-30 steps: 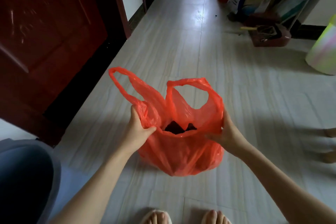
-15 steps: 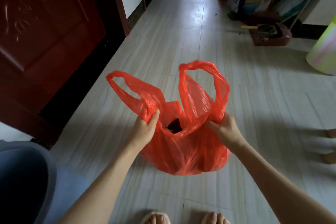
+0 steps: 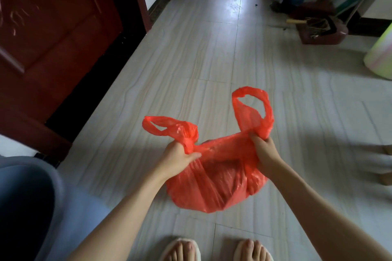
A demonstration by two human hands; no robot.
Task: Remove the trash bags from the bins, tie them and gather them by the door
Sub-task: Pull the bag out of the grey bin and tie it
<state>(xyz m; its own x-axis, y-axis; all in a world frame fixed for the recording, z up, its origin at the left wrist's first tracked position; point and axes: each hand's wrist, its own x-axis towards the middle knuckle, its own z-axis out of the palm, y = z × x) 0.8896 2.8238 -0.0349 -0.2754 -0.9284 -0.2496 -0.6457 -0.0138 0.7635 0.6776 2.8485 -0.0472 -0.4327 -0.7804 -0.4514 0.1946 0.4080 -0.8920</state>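
We hold the bag (image 3: 216, 180) on the floor (image 3: 212, 59), left hand (image 3: 178, 159) fisted at the base of the left handle (image 3: 169, 128), right hand (image 3: 263, 150) at the right handle (image 3: 252, 110). Both grips are closed; the handles lie apart sideways, so we judge crossing them comes next.

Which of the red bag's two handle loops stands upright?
The right handle loop, above the right hand, stands upright and open. The left handle loop, by the left hand, lies sideways and flattened.
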